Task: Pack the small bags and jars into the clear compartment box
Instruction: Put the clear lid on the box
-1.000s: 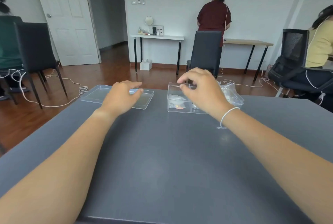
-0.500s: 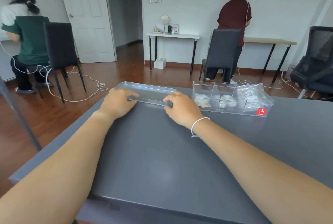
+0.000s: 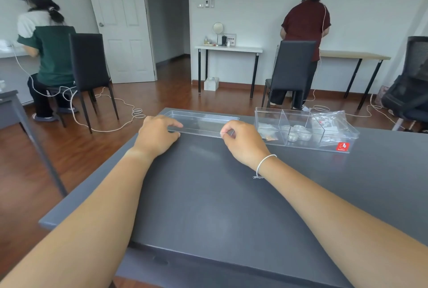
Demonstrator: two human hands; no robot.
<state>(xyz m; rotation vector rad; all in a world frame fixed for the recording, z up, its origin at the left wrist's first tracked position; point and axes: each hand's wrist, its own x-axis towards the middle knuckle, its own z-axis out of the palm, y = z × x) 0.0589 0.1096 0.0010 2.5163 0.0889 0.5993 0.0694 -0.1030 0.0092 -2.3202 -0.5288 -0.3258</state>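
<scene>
The clear compartment box point(image 3: 342, 143) stands on the far right part of the grey table point(image 3: 231, 195). Its left cell holds a small bag point(image 3: 268, 135), the middle cell several small round jars point(image 3: 297, 133), the right cell clear bags point(image 3: 328, 125). A red label marks its front corner. The clear lid point(image 3: 201, 122) lies flat to the left of the box. My left hand point(image 3: 157, 135) grips the lid's near left corner. My right hand point(image 3: 243, 142) pinches its near right corner.
Past the table's far edge are a black chair point(image 3: 294, 67), a white side table point(image 3: 229, 49) and a person in dark red standing at a desk. A seated person in green and another black chair point(image 3: 90, 67) are at left. White cables trail on the wooden floor.
My right hand left the box and went to the lid's right corner. Both hands now hold the lid's near edge. The camera turned left.
</scene>
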